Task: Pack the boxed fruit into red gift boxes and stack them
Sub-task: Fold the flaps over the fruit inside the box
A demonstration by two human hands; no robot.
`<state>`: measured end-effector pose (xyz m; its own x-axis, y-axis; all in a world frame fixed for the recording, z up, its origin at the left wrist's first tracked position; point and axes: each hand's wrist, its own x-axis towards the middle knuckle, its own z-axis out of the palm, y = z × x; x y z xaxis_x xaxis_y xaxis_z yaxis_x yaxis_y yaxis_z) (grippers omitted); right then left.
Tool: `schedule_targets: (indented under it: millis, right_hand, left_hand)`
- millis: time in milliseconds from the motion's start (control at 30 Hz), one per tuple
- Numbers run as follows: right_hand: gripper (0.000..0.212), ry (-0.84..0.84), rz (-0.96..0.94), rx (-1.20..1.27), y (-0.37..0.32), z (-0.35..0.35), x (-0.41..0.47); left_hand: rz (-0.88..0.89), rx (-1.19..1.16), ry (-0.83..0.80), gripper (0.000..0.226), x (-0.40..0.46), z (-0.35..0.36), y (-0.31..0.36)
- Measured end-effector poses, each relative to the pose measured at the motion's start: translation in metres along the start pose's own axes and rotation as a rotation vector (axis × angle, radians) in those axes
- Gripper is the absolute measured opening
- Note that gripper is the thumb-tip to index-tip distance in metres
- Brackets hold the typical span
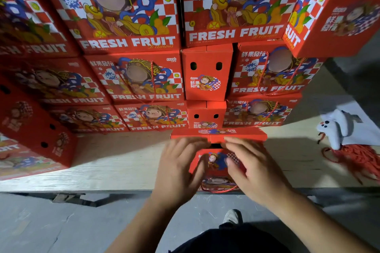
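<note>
Red gift box on the pale wooden platform, just in front of the stacked wall of gift boxes, near the platform's front edge. Left hand and right hand both on the box top, fingers fairly straight and spread, pressing flat rather than gripping; fingertips at the rear flap, thumbs toward the printed middle panel. Dark gap visible between the rear flap and the middle panel, so top judged not yet fully closed (contents not visible; cannot tell whether fruit is inside). Red cord handle hanging loose over the near face. Step in hand, as judged: closing the top flaps before stacking. To do well: press both sides evenly so the flaps meet square; seat the rear flap fully so no gap remains; keep the cord handle clear of the seam, not trapped under a flap. Keep palms low and weight straight down, since the box sits close to the edge and a forward push could slide it off. Once flat, lift from the sides or base, not by the flaps, and set it flush with the neighbouring boxes, print facing out as on the stack. Off to the right on the platform: a white cloth glove and a heap of spare red cords, well apart from the hands. Shoe on the grey floor below.
</note>
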<state>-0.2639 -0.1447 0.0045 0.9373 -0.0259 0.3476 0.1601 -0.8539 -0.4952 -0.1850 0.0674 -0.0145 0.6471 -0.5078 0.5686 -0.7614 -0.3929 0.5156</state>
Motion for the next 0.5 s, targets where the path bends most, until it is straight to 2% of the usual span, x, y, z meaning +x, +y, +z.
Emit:
schedule_targets:
  millis: [67,100,200,233,267,433,500]
  right_hand:
    - [0.044,0.001,-0.018,-0.037,0.004,-0.003,0.025]
    - [0.049,-0.069,0.052,-0.085,0.008,-0.002,0.039]
    - [0.072,-0.5,0.268,-0.282,0.026,0.005,0.07]
    - [0.078,-0.621,0.281,-0.33,0.032,0.011,0.073]
    - [0.082,-0.678,0.272,-0.364,0.037,0.016,0.074]
    - [0.085,-0.535,0.019,-0.711,0.052,0.024,0.08]
    - [0.085,-0.52,-0.007,-0.761,0.059,0.028,0.077]
  left_hand:
    - [-0.014,0.047,0.008,0.025,0.033,-0.007,-0.003]
    - [-0.068,0.1,-0.069,0.031,0.048,-0.007,-0.009]
    - [-0.247,0.318,-0.633,0.075,0.079,0.001,-0.035]
    - [-0.26,0.363,-0.779,0.083,0.079,0.006,-0.044]
    - [-0.261,0.395,-0.842,0.084,0.076,0.011,-0.052]
    - [-0.151,0.621,-0.752,0.085,0.067,0.03,-0.072]
    - [-0.133,0.65,-0.705,0.089,0.062,0.036,-0.077]
